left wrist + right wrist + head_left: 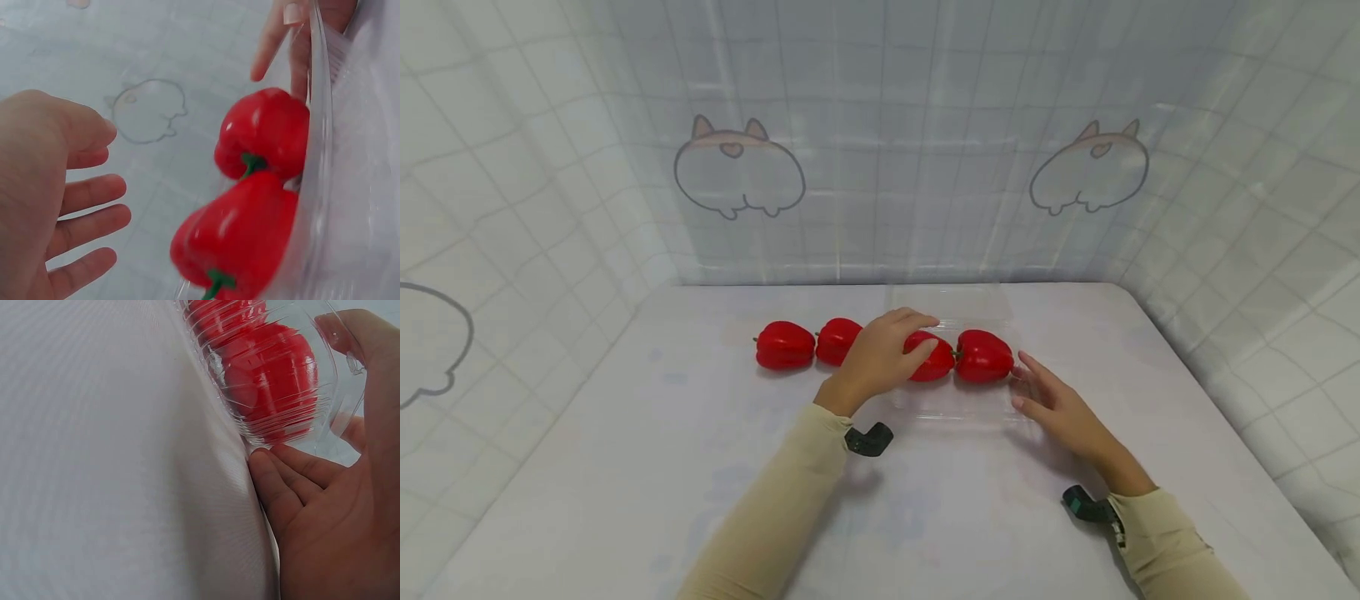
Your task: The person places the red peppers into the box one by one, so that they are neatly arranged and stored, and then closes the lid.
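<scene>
Nearest in my feed, two pale sleeves [775,517] crossed the bench [970,517] on the near side of the clear container [958,402]. The right grip [1063,417] stood at the container's right end, fingers spread about it; I could not tell how firmly they bore on the plastic. The left grip [880,354] was over the container's left side, fingers apart and clasping nothing. I judged that a low sweep of those fingers could roll the pepper beneath, and that the thin plastic could skid or flex if the right grip braced it poorly. A loose pepper might also get knocked, since my head view half lost one behind the left grip. Inside the container lay the right-hand pepper [983,357] and the left-hand pepper [928,367], glossy, deep red and blocky, on their sides, the right one's green stem against its neighbour. To the container's left, on the bench, were the inner loose pepper [837,337] and the outer loose pepper [784,345], equally shiny. Beyond the container's tray spread what looked like its transparent lid [951,302], and behind that hung a gridded backdrop [880,167].
</scene>
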`<state>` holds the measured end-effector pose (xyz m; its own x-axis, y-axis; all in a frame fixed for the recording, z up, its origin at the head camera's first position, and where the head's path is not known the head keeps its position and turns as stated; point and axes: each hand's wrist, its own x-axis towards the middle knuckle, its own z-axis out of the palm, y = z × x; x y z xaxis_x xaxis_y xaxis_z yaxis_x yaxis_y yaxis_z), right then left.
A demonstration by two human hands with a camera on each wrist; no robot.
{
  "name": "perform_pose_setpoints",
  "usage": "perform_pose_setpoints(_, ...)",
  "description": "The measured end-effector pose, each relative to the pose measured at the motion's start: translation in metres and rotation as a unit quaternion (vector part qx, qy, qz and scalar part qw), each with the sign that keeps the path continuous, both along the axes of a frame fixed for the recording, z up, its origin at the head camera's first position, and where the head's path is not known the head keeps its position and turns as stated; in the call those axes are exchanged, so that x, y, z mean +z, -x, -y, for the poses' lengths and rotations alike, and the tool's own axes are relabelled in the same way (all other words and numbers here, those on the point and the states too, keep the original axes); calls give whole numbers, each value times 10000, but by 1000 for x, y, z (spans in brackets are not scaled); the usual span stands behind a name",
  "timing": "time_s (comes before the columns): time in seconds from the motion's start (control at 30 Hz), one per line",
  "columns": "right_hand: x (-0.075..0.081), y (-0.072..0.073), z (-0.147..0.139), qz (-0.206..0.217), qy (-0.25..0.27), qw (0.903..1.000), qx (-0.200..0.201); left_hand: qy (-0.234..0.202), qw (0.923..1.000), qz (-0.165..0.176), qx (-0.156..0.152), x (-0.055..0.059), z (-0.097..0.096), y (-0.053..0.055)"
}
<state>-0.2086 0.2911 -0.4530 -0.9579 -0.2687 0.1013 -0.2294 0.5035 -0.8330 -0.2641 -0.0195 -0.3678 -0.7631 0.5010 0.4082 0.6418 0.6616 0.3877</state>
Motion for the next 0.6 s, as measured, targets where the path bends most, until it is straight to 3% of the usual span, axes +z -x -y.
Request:
perform_pose_setpoints(0.33,0,-1,1,-41,-18,10000,7,-439,9981,313,304,-9,30,-10)
perform_pose_setpoints(0.6,-2,1,0,32,130,9999,46,-760,9958,293,410,-14,48,-9)
